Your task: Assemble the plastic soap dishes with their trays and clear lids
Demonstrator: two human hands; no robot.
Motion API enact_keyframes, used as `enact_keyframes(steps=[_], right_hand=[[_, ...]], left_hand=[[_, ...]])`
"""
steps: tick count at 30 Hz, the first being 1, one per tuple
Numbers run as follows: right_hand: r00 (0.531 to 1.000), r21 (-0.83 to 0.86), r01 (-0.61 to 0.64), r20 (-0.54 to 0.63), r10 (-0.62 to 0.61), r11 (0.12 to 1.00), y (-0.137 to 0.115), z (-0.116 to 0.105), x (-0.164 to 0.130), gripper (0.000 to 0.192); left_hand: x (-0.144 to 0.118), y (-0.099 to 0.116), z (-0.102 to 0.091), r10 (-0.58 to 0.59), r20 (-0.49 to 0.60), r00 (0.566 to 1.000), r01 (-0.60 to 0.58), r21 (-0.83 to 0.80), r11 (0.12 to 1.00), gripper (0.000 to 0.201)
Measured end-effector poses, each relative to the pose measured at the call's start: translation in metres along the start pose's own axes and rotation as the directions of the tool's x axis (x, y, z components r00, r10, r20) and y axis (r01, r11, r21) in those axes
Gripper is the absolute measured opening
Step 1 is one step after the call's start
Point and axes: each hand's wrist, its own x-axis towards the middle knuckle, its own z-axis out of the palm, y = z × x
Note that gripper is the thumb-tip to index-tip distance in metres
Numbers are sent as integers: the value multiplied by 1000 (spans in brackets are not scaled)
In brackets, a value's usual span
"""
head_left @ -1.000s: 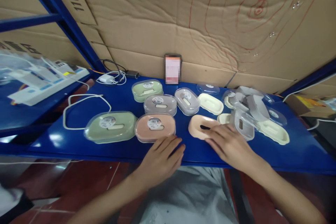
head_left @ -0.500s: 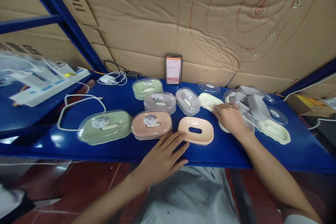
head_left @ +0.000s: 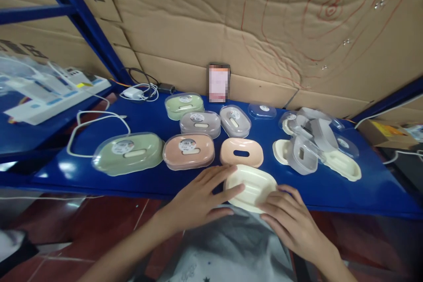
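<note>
A shallow cream oval tray [head_left: 253, 183] is tilted at the table's front edge, in front of me. My right hand [head_left: 287, 216] grips its right end, fingers over the rim. At its left end lies my left hand [head_left: 211, 191], fingers stretched and spread, the index finger over the tray's inside. Just behind stands a peach oval dish [head_left: 254, 152] with a slot in its base. Left of that is a pink soap dish [head_left: 175, 152] under a clear labelled lid, then a green lidded one [head_left: 114, 161].
Grey lidded dishes [head_left: 201, 125] and another green one [head_left: 176, 108] sit farther back. Grey dish parts [head_left: 306, 165], a cream tray [head_left: 346, 167] and clear lids [head_left: 262, 111] lie at the right. A phone [head_left: 218, 83] leans on the cardboard; a white cable [head_left: 74, 130] curls at left.
My right hand has taken the cream tray from the back and brought it forward to the front edge. My left hand now touches the tray instead of resting beside the peach dish.
</note>
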Motion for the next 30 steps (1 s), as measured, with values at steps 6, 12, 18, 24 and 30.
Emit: enact_keyframes(steps=[6, 12, 18, 24, 30], right_hand=[[996, 188, -14, -78, 29, 982, 34, 10, 23, 32], [984, -51, -181, -17, 180, 982, 63, 27, 41, 41], [900, 124, -285, -306, 310, 950, 61, 22, 25, 27], [988, 185, -83, -112, 105, 979, 46, 22, 21, 37], [998, 58, -4, -66, 7, 998, 33, 31, 24, 30]], left_hand=[[-2, 2, -5, 25, -145, 989, -38, -92, 995, 23], [-1, 4, -5, 39, -87, 995, -45, -69, 997, 18], [0, 0, 3, -32, 5, 999, 32, 23, 999, 35], [0, -1, 4, -69, -159, 985, 78, 53, 996, 40], [4, -2, 0, -62, -49, 997, 60, -29, 998, 25]])
